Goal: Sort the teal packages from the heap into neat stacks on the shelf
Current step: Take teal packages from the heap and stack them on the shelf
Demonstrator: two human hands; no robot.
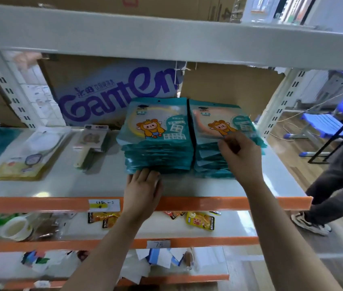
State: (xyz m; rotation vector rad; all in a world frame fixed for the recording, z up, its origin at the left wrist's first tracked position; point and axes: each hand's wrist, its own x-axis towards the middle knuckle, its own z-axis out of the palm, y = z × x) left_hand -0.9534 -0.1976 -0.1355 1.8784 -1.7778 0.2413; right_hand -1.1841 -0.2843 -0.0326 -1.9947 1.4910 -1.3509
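Note:
Two stacks of teal packages with a cartoon figure stand side by side on the grey shelf. The left stack is tall and fairly even. The right stack is about as tall. My left hand lies flat on the shelf with its fingertips against the bottom front edge of the left stack. My right hand rests on the front of the right stack, thumb and fingers pinching the lower edge of the top package. No loose heap of teal packages is in view.
A purple-printed carton and a plain cardboard box stand behind the stacks. Packaged brushes and flat packs lie to the left. Lower shelves hold snack packets and tape. Another person's legs and a blue chair are at the right.

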